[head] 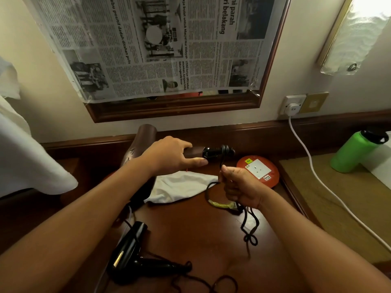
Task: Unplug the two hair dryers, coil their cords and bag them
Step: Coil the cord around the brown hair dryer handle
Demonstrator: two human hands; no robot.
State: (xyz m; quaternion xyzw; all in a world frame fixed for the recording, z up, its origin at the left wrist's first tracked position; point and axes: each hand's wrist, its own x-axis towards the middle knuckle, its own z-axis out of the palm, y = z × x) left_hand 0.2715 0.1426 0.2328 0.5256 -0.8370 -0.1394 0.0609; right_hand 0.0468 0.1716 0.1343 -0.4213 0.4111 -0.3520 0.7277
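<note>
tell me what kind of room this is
Probably a hotel room or bedroom dressing desk: a wooden desk set against the wall, a wood-framed mirror covered with newspaper, a wall lamp and a wall socket beside it.

Brown dryer [146, 132], black dryer [129, 250] — green bottle [355, 153].
</note>
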